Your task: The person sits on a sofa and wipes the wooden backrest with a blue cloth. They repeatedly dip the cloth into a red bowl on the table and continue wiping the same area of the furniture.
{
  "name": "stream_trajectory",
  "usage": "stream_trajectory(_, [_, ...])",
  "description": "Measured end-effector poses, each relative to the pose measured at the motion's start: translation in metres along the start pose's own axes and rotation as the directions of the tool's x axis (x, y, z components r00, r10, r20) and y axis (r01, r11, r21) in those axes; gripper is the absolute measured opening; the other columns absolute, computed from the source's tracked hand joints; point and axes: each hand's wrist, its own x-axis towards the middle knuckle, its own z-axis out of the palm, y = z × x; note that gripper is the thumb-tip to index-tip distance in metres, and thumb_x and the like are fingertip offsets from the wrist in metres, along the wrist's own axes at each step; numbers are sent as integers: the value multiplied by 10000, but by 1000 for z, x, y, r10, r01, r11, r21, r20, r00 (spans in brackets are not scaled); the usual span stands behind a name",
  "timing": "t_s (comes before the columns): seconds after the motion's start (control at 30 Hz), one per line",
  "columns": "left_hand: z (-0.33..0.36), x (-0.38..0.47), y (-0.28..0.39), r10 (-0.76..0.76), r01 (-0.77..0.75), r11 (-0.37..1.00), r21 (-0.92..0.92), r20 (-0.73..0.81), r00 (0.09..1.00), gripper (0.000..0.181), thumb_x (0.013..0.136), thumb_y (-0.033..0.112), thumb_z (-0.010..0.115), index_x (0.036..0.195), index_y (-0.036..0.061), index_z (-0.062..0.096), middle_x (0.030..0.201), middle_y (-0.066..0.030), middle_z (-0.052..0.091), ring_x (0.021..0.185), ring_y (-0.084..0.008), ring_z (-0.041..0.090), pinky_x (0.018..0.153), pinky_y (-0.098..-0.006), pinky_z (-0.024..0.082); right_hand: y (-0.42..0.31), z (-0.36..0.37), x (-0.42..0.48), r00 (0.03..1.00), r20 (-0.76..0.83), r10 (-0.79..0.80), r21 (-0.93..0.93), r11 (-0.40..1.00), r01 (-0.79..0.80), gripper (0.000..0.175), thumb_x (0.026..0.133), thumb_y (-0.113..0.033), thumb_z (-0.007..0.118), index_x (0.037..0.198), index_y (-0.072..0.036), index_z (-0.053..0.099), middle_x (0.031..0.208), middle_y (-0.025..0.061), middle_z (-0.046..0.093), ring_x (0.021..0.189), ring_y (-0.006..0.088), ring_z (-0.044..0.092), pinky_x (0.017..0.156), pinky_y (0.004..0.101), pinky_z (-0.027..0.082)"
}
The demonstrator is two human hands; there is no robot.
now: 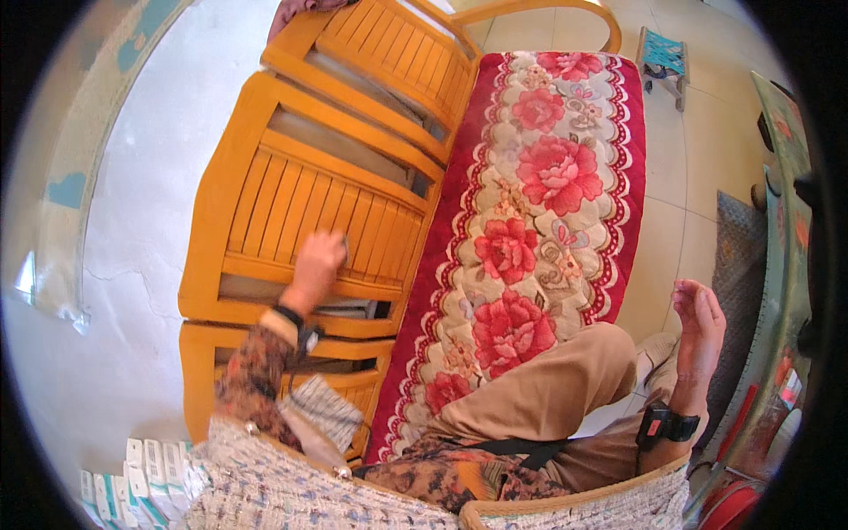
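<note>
My left hand (pixel 322 258) is curled in front of the slatted backrest of a wooden bench (pixel 285 205); a small dark edge shows at its fingers, too little to name, and whether it is held cannot be told. My right hand (pixel 700 308) is raised over the floor at the right, fingers bent and close together, with nothing seen in it. Both wrists wear black bands with small devices. A padded seat cover with red flowers (pixel 556 172) lies along the bench, and my legs in tan trousers (pixel 530 397) rest at its near end.
A folding stool with a blue woven seat (pixel 664 54) stands on the tiled floor at the upper right. A covered table (pixel 782 199) runs along the right side, beside a dark mat (pixel 732 265). White packs (pixel 156 467) stand at the lower left. Part of another person's hand touches the bench's far top.
</note>
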Motion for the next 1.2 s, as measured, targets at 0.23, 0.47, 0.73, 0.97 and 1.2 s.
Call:
stream_trajectory(0.23, [-30,32,-64,-158,190,974,121,-239,958,153,740,13,661,884,60,685,1075,-120,638,938,-308,587,815,-430,473,6,6,5,999,35,18,-46,999,-17,274,1024,-215,560,1125,16,666,1085,112,696,935,145,633,878,285,486])
stream_trajectory(0.47, [-41,-4,-26,-120,134,990,45,-240,963,239,741,-26,650,961,55,696,1122,-112,637,956,-320,586,818,-431,465,4,3,7,1000,22,-4,-34,999,5,286,1033,-240,539,1132,0,661,1103,90,692,949,133,631,886,279,480])
stream_trajectory(0.73, [-72,-12,-74,-240,315,929,194,-332,912,330,757,-44,621,1065,41,704,1166,-141,654,1008,-320,596,841,-431,459,15,15,14,995,85,52,-102,994,-43,271,1030,-232,548,1119,-6,668,1076,85,699,933,133,637,863,267,484])
stream_trajectory(0.97, [-79,59,-97,-199,294,927,232,-359,912,313,738,-14,650,1041,44,705,1160,-116,634,968,-319,579,815,-409,463,11,12,15,995,91,26,-29,999,-24,277,1032,-229,542,1133,-2,665,1087,85,699,932,133,639,863,268,483])
stream_trajectory(1.2, [-83,-21,-67,-231,293,933,207,-277,933,348,737,-39,652,1070,46,702,1149,-116,633,974,-311,582,817,-413,457,13,16,15,999,44,27,-66,998,-24,254,1025,-202,560,1108,9,674,1063,87,701,917,125,630,860,265,479])
